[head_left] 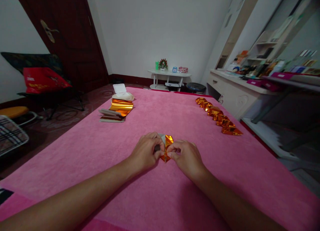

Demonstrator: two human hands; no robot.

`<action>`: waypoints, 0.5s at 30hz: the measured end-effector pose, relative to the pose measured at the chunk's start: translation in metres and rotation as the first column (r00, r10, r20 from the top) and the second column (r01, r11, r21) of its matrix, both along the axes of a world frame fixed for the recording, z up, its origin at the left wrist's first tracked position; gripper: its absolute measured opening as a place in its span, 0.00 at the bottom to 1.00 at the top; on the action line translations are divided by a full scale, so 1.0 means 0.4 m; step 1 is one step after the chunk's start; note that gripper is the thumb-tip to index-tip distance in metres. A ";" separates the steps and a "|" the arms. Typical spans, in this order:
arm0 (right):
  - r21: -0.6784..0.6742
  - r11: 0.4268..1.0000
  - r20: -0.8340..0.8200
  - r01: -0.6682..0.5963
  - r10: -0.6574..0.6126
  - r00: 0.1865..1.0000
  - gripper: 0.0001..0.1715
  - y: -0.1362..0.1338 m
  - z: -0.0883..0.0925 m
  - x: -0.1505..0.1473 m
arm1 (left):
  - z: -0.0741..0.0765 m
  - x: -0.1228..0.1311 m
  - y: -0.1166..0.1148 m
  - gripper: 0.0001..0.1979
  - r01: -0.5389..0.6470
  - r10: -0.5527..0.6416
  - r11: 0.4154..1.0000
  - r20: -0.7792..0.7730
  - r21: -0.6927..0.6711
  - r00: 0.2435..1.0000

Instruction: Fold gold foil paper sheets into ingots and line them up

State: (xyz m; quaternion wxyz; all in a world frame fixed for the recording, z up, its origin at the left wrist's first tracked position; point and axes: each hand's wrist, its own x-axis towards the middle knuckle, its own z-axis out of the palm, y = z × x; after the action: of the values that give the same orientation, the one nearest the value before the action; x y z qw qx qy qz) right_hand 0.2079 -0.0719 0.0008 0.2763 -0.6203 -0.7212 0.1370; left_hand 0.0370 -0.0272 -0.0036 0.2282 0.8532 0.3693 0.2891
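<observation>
Both my hands meet at the middle of a pink cloth-covered table [160,194]. My left hand [146,151] and my right hand [186,156] pinch a small folded piece of gold foil paper [167,147] between their fingertips; its silver back shows at the top left. The paper rests low over the cloth, partly hidden by my fingers.
A stack of gold foil sheets [121,107] with a white open box [121,92] behind it lies at the far left. A row of several folded gold pieces [218,116] runs along the far right edge. A chair with a red bag [42,79] stands left, a dresser [235,91] right.
</observation>
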 end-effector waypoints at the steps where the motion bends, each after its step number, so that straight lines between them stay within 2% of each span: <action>1: 0.000 1.000 0.000 -0.001 0.001 1.000 0.07 0.000 -0.001 0.001 | 0.001 0.000 0.004 0.05 0.029 -0.029 1.000 0.001 0.010 1.000; 5: -0.014 1.000 -0.051 0.017 -0.018 0.999 0.06 0.001 -0.009 0.002 | 0.006 -0.004 0.023 0.04 0.191 -0.191 0.981 -0.017 0.043 0.981; 12: 0.050 0.983 -0.063 0.176 -0.173 0.983 0.19 0.001 -0.029 0.007 | 0.022 -0.009 0.044 0.09 0.378 -0.367 0.921 -0.115 0.098 0.923; 14: 0.069 0.975 -0.047 0.210 -0.207 0.977 0.22 0.002 -0.028 0.014 | 0.033 -0.010 0.045 0.11 0.450 -0.433 0.886 -0.145 0.114 0.889; 15: 0.066 0.976 -0.033 0.206 -0.204 0.978 0.21 0.004 -0.026 0.018 | 0.039 -0.011 0.045 0.11 0.491 -0.471 0.862 -0.163 0.124 0.867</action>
State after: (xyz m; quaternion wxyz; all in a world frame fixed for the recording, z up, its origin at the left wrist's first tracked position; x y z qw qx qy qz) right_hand 0.2150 -0.0705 -0.0098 0.3196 -0.6795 -0.6542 0.0908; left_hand 0.0327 -0.0090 0.0121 0.1993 0.9506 0.1334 0.1972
